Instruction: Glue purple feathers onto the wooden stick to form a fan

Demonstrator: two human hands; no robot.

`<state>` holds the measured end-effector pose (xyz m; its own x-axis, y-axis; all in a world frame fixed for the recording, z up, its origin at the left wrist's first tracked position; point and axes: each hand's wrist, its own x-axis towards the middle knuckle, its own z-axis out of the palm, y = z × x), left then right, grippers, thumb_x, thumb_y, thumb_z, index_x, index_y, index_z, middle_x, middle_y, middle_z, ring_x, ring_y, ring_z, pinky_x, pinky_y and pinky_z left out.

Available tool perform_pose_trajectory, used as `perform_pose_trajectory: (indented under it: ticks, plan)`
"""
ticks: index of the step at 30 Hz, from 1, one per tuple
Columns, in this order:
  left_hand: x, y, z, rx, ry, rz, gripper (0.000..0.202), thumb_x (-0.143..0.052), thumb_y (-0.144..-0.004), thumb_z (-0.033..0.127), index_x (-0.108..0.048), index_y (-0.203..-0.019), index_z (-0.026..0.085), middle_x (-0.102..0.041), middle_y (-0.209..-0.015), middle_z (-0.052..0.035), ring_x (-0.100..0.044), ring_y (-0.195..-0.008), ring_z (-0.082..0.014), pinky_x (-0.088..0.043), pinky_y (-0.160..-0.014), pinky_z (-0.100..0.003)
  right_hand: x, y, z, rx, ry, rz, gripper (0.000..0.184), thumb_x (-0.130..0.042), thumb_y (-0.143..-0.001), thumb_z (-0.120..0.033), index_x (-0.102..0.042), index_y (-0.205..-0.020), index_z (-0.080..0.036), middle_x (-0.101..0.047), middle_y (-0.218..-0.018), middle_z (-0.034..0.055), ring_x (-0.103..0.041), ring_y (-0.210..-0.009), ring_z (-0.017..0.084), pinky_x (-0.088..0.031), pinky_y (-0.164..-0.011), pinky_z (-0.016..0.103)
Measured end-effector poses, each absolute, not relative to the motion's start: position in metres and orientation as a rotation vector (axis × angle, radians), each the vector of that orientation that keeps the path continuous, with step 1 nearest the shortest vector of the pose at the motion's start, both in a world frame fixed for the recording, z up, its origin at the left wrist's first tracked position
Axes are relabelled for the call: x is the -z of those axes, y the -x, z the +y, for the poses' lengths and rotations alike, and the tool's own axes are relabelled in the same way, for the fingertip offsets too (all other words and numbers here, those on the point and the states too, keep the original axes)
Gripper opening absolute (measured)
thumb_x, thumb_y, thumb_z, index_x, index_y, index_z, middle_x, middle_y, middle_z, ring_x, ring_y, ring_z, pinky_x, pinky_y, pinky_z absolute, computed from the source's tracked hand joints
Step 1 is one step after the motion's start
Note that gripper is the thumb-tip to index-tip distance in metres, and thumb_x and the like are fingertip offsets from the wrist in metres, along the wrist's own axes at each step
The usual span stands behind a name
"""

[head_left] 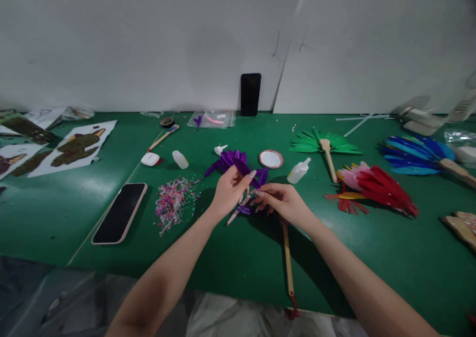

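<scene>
My left hand (231,191) pinches a dark purple feather (242,168) between thumb and fingers, above the middle of the table. From the right, the closed fingers of my right hand (278,201) meet the feather's lower end. Behind my left hand lies a bunch of purple feathers (233,158). Below my fingertips are a loose purple piece (244,210) and a thin pale stick-like tool (234,217). A wooden handle (287,260) with a red cord points towards me; its upper end is hidden under my right hand.
Around my hands are a glue bottle (298,171), a round white lid (271,159), coloured scraps (173,203) and a phone (119,213). Green (345,146), red (386,188) and blue (412,153) feather fans lie rightward. Another phone (250,95) leans against the wall.
</scene>
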<state>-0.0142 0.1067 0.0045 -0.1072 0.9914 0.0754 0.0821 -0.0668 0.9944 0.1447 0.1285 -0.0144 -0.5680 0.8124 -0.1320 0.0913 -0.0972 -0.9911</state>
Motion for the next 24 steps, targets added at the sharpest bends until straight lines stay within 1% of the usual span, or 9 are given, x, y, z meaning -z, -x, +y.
perform_pose_trajectory:
  ticks: [7, 15, 20, 24]
  plan:
    - [-0.0050, 0.0153, 0.1064, -1.307, -1.290, 1.334, 0.026, -0.057, -0.077, 0.043, -0.053, -0.075, 0.017, -0.047, -0.050, 0.0050, -0.042, -0.042, -0.0065, -0.034, -0.043, -0.020, 0.0127, -0.1456, 0.1271, -1.701, 1.014, -1.656, 0.028, -0.060, -0.075, -0.038, -0.066, -0.089, -0.014, -0.070, -0.076, 0.0063, -0.068, -0.063, 0.017, -0.051, -0.044, 0.023]
    - [-0.0054, 0.0168, 0.1071, -1.304, -1.300, 1.361, 0.025, -0.057, -0.078, 0.041, -0.052, -0.073, 0.017, -0.046, -0.050, 0.0056, -0.040, -0.041, -0.0055, -0.033, -0.044, -0.020, 0.0124, -0.1468, 0.1282, -1.710, 1.022, -1.658, 0.030, -0.061, -0.074, -0.034, -0.068, -0.095, -0.014, -0.072, -0.087, 0.0089, -0.069, -0.073, 0.021, -0.055, -0.059, 0.029]
    - [-0.0053, 0.0173, 0.1081, -1.300, -1.301, 1.381, 0.025, -0.057, -0.078, 0.040, -0.052, -0.073, 0.017, -0.046, -0.049, 0.0057, -0.040, -0.041, -0.0057, -0.032, -0.043, -0.020, 0.0151, -0.1471, 0.1281, -1.732, 1.005, -1.606, 0.030, -0.063, -0.071, -0.031, -0.068, -0.095, -0.014, -0.071, -0.090, 0.0091, -0.069, -0.075, 0.022, -0.056, -0.064, 0.033]
    - [-0.0054, 0.0172, 0.1092, -1.322, -1.265, 1.378, 0.025, -0.058, -0.078, 0.040, -0.052, -0.073, 0.016, -0.044, -0.048, 0.0062, -0.039, -0.040, -0.0057, -0.032, -0.043, -0.020, 0.0198, -0.1469, 0.1291, -1.747, 1.011, -1.542, 0.031, -0.064, -0.070, -0.029, -0.067, -0.098, -0.015, -0.071, -0.092, 0.0082, -0.069, -0.077, 0.021, -0.056, -0.067, 0.033]
